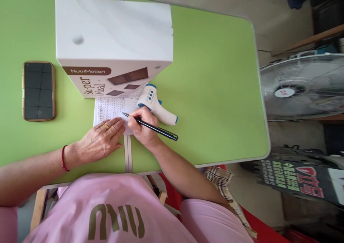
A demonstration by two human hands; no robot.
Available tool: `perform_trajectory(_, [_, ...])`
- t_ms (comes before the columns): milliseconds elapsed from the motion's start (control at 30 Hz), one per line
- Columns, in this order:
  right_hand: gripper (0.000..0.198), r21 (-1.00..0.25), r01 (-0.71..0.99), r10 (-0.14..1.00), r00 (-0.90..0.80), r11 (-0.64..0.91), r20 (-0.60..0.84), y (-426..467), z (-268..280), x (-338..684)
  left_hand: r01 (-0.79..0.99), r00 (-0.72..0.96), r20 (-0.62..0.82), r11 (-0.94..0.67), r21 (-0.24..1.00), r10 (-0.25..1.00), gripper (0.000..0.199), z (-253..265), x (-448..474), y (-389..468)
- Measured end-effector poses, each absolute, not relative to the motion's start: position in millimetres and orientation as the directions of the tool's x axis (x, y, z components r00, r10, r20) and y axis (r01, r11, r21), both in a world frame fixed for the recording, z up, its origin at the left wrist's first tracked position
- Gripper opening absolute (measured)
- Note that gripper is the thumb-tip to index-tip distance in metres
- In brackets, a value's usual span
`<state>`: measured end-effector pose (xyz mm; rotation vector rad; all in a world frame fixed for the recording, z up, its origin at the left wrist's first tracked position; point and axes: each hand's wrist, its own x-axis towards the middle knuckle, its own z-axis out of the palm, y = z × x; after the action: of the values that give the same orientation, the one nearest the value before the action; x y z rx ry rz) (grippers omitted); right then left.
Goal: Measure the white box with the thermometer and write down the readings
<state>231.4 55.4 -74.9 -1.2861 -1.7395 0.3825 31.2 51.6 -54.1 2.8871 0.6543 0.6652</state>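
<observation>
A black pen [158, 129] is pinched in my right hand [145, 126], its tip close above a sheet of paper [107, 108] covered in rows of handwriting. Flat on the lower part of that paper rests my left hand [103, 137], fingers stretched out, with a ring on one finger and a red cord at the wrist. Just beyond my right hand lies a white and blue infrared thermometer [158, 105] on its side, overlapping the paper's right edge. A tall white box [115, 32] marked NutriMotion stands behind the paper and hides its far part.
On the green folding table [215, 89], a smartphone [39, 91] with a dark screen lies to the left. A fan [301, 87] stands beyond the table's right edge. Checked cloth [220, 178] hangs over something red at the lower right.
</observation>
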Motion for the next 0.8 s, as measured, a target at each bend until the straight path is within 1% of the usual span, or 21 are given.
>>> perform_trajectory(233, [0.015,-0.687,0.594,0.877,-0.070,0.419,0.475,56.1,-73.3,231.1,0.386,0.811,0.395,-0.902,0.193,0.431,0.035,-54.6,30.7,51.8])
perform_trajectory(500, [0.013,-0.701,0.566,0.868,-0.053,0.433,0.494,55.9,-75.3,231.1,0.378,0.815,0.393,-0.904,0.198,0.427,0.035,-54.6,29.8,53.1])
perform_trajectory(800, [0.012,-0.714,0.572,0.877,-0.020,0.404,0.480,55.5,-76.5,231.5,0.378,0.818,0.382,-0.903,0.206,0.430,0.036,-54.6,29.8,53.0])
